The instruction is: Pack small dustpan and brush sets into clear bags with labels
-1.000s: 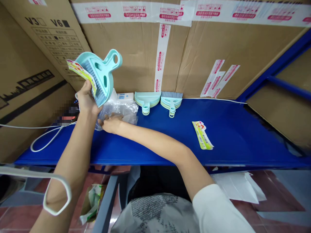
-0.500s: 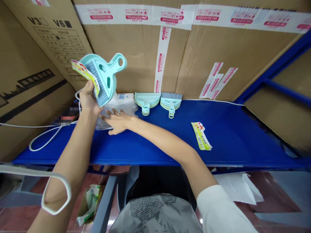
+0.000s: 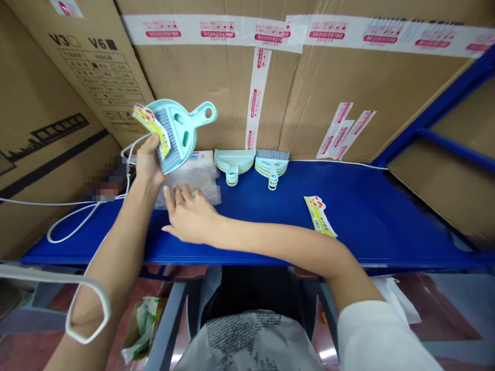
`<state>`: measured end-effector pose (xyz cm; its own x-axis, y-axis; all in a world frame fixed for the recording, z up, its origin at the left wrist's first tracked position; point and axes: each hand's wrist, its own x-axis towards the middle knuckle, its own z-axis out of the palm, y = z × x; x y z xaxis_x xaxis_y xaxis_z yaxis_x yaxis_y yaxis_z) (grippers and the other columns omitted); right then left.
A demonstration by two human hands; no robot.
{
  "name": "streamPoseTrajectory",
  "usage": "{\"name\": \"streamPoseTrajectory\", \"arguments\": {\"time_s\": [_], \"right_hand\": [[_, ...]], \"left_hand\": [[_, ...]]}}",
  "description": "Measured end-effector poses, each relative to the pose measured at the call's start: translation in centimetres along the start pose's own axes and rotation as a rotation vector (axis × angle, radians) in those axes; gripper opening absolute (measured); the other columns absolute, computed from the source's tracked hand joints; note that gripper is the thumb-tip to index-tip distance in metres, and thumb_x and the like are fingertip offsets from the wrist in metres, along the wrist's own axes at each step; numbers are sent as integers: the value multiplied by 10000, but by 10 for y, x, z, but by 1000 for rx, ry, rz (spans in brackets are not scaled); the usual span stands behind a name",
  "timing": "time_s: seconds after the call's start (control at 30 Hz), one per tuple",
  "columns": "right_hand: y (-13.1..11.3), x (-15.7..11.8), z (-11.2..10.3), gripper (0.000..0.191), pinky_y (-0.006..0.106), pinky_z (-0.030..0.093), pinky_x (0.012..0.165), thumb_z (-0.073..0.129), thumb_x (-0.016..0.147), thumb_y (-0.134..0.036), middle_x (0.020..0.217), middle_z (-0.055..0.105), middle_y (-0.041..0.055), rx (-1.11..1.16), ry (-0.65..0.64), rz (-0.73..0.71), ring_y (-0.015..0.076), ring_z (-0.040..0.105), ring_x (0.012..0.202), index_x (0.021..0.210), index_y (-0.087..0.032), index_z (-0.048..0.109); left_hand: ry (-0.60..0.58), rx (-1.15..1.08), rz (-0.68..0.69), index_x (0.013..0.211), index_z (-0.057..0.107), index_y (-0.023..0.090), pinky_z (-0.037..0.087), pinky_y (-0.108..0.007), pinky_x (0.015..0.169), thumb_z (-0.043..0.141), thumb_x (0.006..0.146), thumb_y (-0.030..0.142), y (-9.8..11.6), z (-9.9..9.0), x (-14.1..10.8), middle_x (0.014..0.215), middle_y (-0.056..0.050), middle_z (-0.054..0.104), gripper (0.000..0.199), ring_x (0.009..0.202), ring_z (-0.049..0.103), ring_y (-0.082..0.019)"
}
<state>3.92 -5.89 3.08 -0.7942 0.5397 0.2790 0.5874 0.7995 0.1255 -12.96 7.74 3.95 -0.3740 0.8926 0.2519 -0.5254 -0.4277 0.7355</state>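
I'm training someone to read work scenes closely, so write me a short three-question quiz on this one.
1. Which hand holds the dustpan and brush?
2. True or false: in the picture, the dustpan stack lies right of the brush stack.
3. Fill in: of the things on the table, nearest the right hand is clear ____.

Key: 1. left hand; 2. false; 3. plastic.

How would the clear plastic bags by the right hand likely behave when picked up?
Probably floppy: the clear plastic bags look thin and see-through, with loose, uneven edges. Likely light for their size, since little but film shows. Perhaps slippery, as the surface looks smooth and slightly shiny.
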Motion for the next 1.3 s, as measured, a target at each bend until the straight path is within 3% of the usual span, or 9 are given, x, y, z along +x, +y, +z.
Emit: {"name": "streamPoseTrajectory", "arguments": {"time_s": [0.1,0.2,0.27,0.4,0.6,0.9,1.0,1.1,1.3], "right_hand": [[23,-34,-48,478,462,558,835,336,1128,-256,1096,787,204,52,177,-128,353,698,1079,1326,-19,700],[78,-41,-77,357,434,507,924,397,1105,-248,1123,753,146,94,381,211,323,631,1168,1193,-128,720],[116,-34,-81,257,419,491,945,541,1066,-313,1165,736,111,177,460,349,301,616,1151,1208,-163,692],[162,-20,-70,212,379,490,909,704,985,-376,1078,733,75,365,418,367,249,625,1001,1084,-188,701],[171,-38,-66,80,346,455,905,670,970,-215,1041,683,37,473,543,363,170,575,857,987,-185,742],[178,-47,-61,199,325,536,810,760,929,-366,893,702,11,731,604,358,147,620,807,856,-192,697],[201,-85,-84,364,273,545,641,817,880,-551,887,745,19,952,626,424,152,677,780,974,-214,715],[233,-151,-101,482,260,510,543,956,727,-541,855,771,33,1052,528,549,145,669,684,1020,-218,750],[266,-260,-67,444,272,458,545,982,685,-487,818,800,115,1029,70,830,158,694,658,944,-169,813]], "left_hand": [[-24,139,-86,1000,676,135,620,-398,1053,594,1046,161,-4,6,-9,854,-17,827,98,1069,786,-214],[-136,247,-146,979,691,146,657,-398,1000,755,967,258,-11,19,-29,892,-50,841,130,1074,803,-258],[-216,300,-198,942,700,163,697,-395,894,871,863,357,-17,31,-47,918,-89,847,271,1040,822,-305],[-342,359,-244,979,727,179,721,-392,753,971,730,451,-26,49,-81,952,-117,852,442,966,841,-343],[-364,385,-299,969,724,186,729,-413,743,996,703,501,-33,54,-94,907,-110,851,495,937,846,-350],[-378,387,-301,983,748,187,725,-427,724,998,665,564,-44,52,-100,890,-118,843,553,907,843,-361],[-350,383,-281,988,755,185,726,-427,759,979,699,561,-42,49,-95,893,-117,839,525,947,839,-360],[-278,369,-228,1003,762,178,725,-417,799,942,774,510,-40,47,-87,923,-118,838,442,985,835,-346],[-194,329,-207,977,767,170,726,-414,803,906,835,463,-45,41,-77,937,-124,838,354,982,833,-334]]}}
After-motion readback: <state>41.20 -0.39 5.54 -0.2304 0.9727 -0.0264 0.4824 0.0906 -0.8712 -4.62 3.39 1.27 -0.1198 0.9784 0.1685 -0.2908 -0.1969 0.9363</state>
